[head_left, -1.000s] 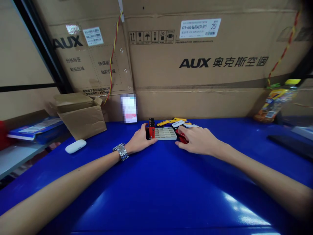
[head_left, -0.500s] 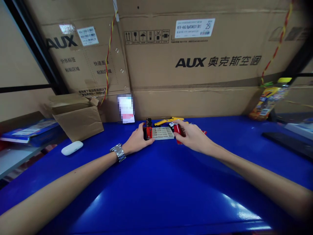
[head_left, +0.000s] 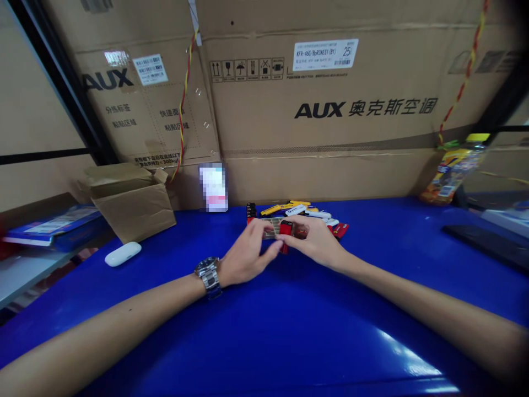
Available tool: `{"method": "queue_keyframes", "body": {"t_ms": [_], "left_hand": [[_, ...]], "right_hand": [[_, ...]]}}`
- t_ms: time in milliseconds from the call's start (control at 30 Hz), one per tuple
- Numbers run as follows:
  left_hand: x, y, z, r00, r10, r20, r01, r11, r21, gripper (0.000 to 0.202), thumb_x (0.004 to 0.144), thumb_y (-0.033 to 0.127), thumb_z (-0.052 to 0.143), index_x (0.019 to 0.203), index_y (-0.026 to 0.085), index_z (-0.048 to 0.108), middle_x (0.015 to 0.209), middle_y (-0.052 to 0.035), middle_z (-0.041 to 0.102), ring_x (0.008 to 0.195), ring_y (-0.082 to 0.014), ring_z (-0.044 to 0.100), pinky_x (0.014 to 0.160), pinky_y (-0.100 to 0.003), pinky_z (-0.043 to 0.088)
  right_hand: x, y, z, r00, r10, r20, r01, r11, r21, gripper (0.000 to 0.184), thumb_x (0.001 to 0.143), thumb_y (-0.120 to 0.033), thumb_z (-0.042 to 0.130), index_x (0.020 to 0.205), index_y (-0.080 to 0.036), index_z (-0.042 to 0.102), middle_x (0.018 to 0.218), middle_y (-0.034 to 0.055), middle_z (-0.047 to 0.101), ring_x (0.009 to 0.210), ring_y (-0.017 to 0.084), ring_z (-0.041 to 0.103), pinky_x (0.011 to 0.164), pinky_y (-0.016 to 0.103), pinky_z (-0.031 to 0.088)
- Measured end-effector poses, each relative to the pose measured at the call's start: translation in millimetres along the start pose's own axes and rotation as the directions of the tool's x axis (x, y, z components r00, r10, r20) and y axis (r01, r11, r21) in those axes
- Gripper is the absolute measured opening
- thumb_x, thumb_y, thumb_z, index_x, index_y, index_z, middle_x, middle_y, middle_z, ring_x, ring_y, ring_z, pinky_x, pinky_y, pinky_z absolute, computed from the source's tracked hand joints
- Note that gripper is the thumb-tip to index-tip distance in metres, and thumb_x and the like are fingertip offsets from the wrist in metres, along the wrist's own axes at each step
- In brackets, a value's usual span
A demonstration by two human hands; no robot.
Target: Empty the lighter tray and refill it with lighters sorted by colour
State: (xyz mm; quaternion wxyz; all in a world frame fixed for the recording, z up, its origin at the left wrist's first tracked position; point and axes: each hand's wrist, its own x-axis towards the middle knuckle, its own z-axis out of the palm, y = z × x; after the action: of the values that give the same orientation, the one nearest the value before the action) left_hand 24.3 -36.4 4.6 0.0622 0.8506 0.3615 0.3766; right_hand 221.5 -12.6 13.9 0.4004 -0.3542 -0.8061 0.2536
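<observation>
A small red piece with a black end (head_left: 285, 227) is pinched in my right hand (head_left: 316, 240), over the right part of a pale compartment tray (head_left: 271, 227). My left hand (head_left: 248, 251) is open, thumb and forefinger apart. Its thumb tip reaches the red piece, though I cannot tell if they touch. The fingers hide much of the tray. Red pieces with black tops (head_left: 250, 210) stand at the tray's left end. Behind and right of the tray lie yellow pieces (head_left: 275, 209), white pieces (head_left: 298, 209) and a red piece (head_left: 339, 230).
On the blue table (head_left: 264, 331), a white case (head_left: 123, 253) and an open carton (head_left: 134, 204) stand left. A phone (head_left: 214, 187) leans against the large cardboard box (head_left: 351, 160). To the right are a yellow-capped bottle (head_left: 454, 171) and a dark flat object (head_left: 487, 242).
My left hand has come off the tray's left end and moved right. My right hand has moved left with the red piece, over the tray. More white pieces show behind.
</observation>
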Motion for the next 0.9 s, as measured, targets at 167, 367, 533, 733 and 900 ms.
{"method": "queue_keyframes", "body": {"t_ms": [167, 367, 533, 733, 900], "left_hand": [[11, 15, 4.2, 0.948, -0.077, 0.308, 0.113, 0.988, -0.103, 0.052, 0.089, 0.049, 0.049, 0.127, 0.016, 0.037, 0.124, -0.0161, 0.054, 0.111, -0.0308, 0.055, 0.091, -0.045, 0.046], [22, 15, 13.9, 0.96, -0.202, 0.196, 0.234, 0.958, -0.162, 0.027, 0.088, 0.042, 0.053, 0.099, 0.019, 0.044, 0.095, -0.0078, 0.064, 0.085, -0.0245, 0.062, 0.07, -0.037, 0.048], [24, 10, 20.3, 0.945, -0.24, 0.223, 0.3, 0.907, -0.295, 0.026, 0.089, 0.042, 0.049, 0.096, 0.02, 0.039, 0.081, -0.0059, 0.066, 0.072, -0.0216, 0.065, 0.063, -0.035, 0.049], [21, 9, 24.0, 0.951, -0.2, 0.237, 0.297, 0.809, -0.507, 0.028, 0.09, 0.044, 0.049, 0.096, 0.02, 0.037, 0.079, -0.0057, 0.066, 0.074, -0.0201, 0.068, 0.064, -0.032, 0.051], [23, 9, 24.1, 0.928, -0.302, 0.219, 0.369, 0.656, -0.659, 0.032, 0.086, 0.044, 0.056, 0.088, 0.021, 0.033, 0.067, 0.0021, 0.058, 0.051, -0.0099, 0.056, 0.048, -0.023, 0.043]], "right_hand": [[1, -4, -3, 0.999, 0.034, 0.0, -0.034, 0.997, 0.069, 0.031, 0.078, -0.042, 0.064, 0.095, -0.016, 0.065, 0.076, 0.0041, 0.068, 0.064, 0.016, 0.061, 0.06, 0.032, 0.051], [0, -4, -9, 0.998, -0.009, 0.067, 0.011, 1.0, -0.026, 0.032, 0.085, -0.041, 0.056, 0.104, -0.017, 0.067, 0.069, 0.0012, 0.066, 0.061, 0.014, 0.057, 0.057, 0.028, 0.046], [-2, -15, -12, 0.998, -0.053, 0.032, 0.058, 0.981, -0.185, 0.036, 0.095, -0.036, 0.039, 0.117, -0.021, 0.063, 0.087, 0.0036, 0.071, 0.064, 0.013, 0.059, 0.063, 0.028, 0.046], [-6, -23, -6, 0.994, -0.053, -0.101, 0.021, 0.955, -0.295, 0.037, 0.096, -0.033, 0.033, 0.118, -0.019, 0.058, 0.072, 0.0035, 0.07, 0.064, 0.017, 0.063, 0.064, 0.029, 0.045], [-4, -9, -15, 0.986, -0.116, -0.122, 0.05, 0.892, -0.449, 0.038, 0.095, -0.035, 0.032, 0.12, -0.014, 0.053, 0.081, 0.0076, 0.071, 0.069, 0.019, 0.064, 0.066, 0.031, 0.044]]}}
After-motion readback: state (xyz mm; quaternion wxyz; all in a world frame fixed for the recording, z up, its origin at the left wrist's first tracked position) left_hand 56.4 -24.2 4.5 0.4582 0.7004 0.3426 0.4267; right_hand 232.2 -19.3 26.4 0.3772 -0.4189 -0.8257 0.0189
